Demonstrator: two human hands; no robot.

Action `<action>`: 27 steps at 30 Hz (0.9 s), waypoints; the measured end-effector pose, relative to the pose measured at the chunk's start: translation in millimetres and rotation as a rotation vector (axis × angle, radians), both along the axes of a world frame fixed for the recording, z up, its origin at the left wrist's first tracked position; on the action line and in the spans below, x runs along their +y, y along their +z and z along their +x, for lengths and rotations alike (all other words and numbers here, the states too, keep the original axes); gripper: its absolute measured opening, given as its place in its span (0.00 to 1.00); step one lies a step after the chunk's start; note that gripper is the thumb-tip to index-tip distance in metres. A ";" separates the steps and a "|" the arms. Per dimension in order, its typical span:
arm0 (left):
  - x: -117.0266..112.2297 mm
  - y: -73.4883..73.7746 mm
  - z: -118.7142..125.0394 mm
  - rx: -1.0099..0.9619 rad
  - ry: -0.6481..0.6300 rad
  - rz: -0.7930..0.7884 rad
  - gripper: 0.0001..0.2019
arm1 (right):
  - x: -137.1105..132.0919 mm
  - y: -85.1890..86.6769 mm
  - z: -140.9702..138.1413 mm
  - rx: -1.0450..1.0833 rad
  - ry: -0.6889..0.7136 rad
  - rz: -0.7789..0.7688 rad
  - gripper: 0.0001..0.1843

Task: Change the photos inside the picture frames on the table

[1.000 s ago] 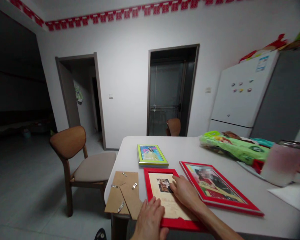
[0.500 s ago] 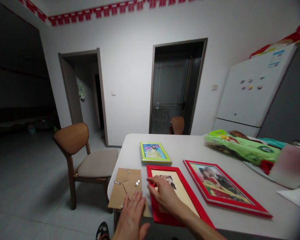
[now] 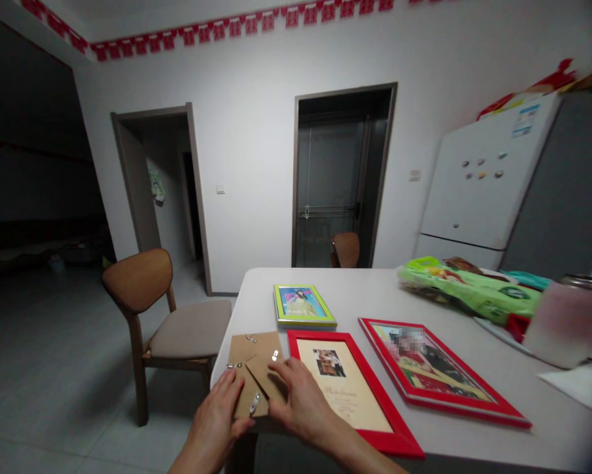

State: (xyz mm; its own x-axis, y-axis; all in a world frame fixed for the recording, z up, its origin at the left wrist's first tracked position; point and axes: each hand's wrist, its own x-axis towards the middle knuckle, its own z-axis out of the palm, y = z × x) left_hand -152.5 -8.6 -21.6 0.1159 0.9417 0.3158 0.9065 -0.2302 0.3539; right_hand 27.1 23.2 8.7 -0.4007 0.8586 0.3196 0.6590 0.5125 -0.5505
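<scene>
A brown cardboard frame backing (image 3: 254, 359) with small metal clips lies at the table's near left corner. My left hand (image 3: 215, 421) rests on its near left edge, fingers curled over it. My right hand (image 3: 299, 403) lies on its right part, fingers spread flat toward the clips. Right beside it lies a red picture frame (image 3: 348, 388) with a cream mat and a small photo. A larger red frame (image 3: 436, 368) lies further right. A small green frame (image 3: 303, 305) sits behind the backing.
The white table (image 3: 369, 289) carries a green plastic package (image 3: 468, 289) and a pink jar (image 3: 557, 322) at the right. A wooden chair (image 3: 162, 316) stands left of the table. A white fridge (image 3: 483, 184) stands at the back right, two doorways behind.
Both hands moved left, off the red frame with the cream mat and onto the cardboard backing. The view has shifted slightly.
</scene>
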 end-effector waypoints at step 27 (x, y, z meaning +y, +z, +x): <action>11.1 17.4 126.7 -0.025 -0.286 -0.174 0.15 | -0.3 -18.8 135.9 -0.098 -0.200 -0.010 0.21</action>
